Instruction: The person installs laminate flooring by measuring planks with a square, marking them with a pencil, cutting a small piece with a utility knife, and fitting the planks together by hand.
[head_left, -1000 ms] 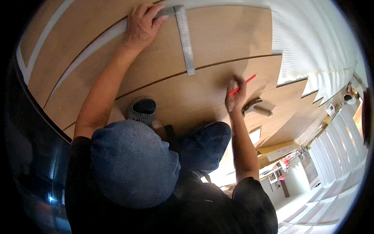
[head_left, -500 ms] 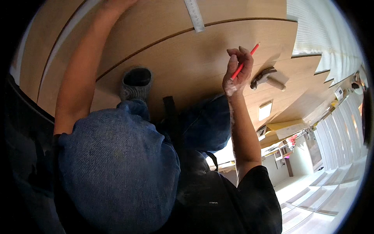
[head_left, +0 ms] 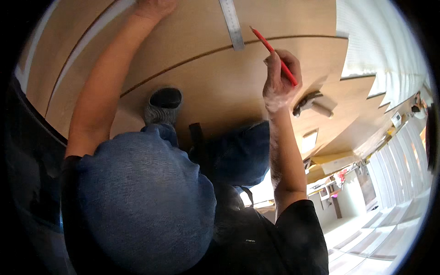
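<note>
Tan planks (head_left: 215, 85), pencil (head_left: 263, 40) (red, pointed)

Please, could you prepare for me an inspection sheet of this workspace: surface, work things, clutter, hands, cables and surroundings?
Surface: light-brown wood-look floor boards, with a dark curved-looking seam between rows.
Work things: flat silver metal ruler, near end crossing the seam; slim red pencil, tip to the ruler's right.
Clutter: hammer with dark head and pale handle, lying on the boards; small things farther right, too blurred to name.
Left hand: cut by the top edge; grip cannot be judged.
Right hand: closed around the pencil.
Cables: nothing seen.
Surroundings: white sheet-like underlay beyond the board ends.
</note>
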A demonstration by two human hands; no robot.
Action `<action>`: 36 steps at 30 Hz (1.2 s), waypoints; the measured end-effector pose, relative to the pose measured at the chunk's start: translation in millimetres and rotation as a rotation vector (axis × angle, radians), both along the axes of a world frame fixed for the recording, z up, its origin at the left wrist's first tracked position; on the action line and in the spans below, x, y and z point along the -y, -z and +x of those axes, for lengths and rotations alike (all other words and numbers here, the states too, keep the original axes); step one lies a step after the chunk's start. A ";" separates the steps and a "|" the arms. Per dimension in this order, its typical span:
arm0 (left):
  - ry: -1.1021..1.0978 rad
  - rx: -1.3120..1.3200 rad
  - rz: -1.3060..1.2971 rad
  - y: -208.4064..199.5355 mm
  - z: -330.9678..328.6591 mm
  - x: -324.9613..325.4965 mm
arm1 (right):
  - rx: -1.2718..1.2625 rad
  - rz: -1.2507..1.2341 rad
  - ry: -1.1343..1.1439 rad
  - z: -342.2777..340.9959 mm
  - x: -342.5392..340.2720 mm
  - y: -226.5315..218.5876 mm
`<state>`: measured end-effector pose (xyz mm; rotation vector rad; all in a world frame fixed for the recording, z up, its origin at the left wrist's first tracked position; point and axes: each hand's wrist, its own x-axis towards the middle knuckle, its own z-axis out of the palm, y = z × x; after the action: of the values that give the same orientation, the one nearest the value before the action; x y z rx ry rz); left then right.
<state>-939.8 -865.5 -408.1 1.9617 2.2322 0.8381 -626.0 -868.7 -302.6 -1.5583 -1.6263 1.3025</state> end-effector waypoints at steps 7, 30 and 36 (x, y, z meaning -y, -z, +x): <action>-0.017 0.057 0.003 -7.9 0.3 -3.1 | 0.017 0.210 -0.167 -91.3 -64.5 29.2; -0.013 0.000 0.029 -3.9 0.8 -6.2 | 0.143 0.148 -0.225 -111.7 -86.7 24.9; -0.033 -0.035 -0.003 -6.2 0.8 -3.1 | 0.288 0.097 -0.321 -69.5 -56.8 -10.0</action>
<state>-939.0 -862.4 -401.9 1.9586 2.2901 0.8095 -695.6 -811.9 -292.6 -1.5252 -2.1592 1.1703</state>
